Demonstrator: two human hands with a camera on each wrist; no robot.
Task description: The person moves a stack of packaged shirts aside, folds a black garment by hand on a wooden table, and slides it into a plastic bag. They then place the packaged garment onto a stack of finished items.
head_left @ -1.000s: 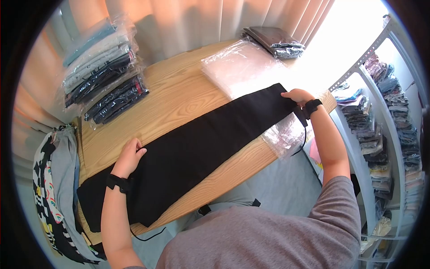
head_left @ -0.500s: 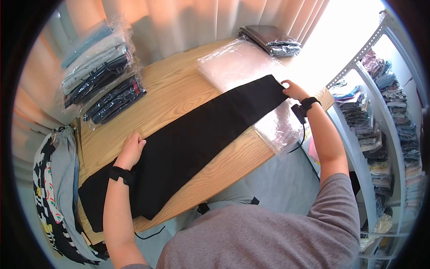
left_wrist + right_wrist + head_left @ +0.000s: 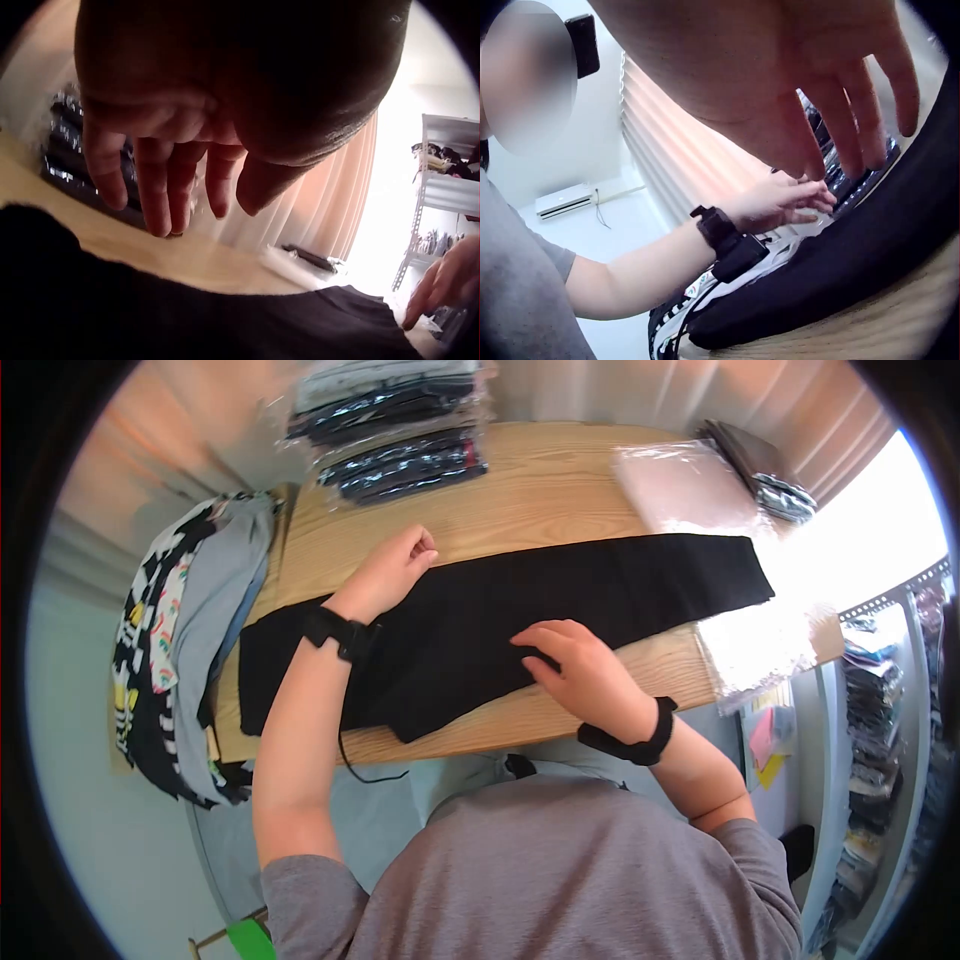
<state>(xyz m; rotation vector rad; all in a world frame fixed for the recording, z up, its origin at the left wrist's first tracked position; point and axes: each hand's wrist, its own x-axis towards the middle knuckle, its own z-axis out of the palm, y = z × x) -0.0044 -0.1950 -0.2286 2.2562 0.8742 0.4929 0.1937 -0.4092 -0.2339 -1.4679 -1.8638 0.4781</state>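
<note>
A pair of black trousers [image 3: 600, 585], folded lengthwise, lies flat across the wooden table [image 3: 540, 490]. Over its upper edge, toward the wide end, is my left hand [image 3: 392, 568]; in the left wrist view the fingers [image 3: 154, 184] hang loosely with nothing between them. My right hand [image 3: 590, 675] hovers over the lower edge near the middle of the trousers, thumb and fingers apart. The right wrist view shows its fingers [image 3: 866, 120] spread loosely above the black cloth, holding nothing.
A stack of bagged folded clothes [image 3: 400, 460] stands at the back left. Clear plastic bags [image 3: 675, 490] and a dark bagged package [image 3: 755, 470] lie at the back right. Grey and patterned garments [image 3: 215, 580] drape over the left end. Shelves of packed clothes [image 3: 870, 760] stand at right.
My right hand has left the narrow end of the trousers and come back toward the middle. The left hand stays by the upper edge. The head view has turned left.
</note>
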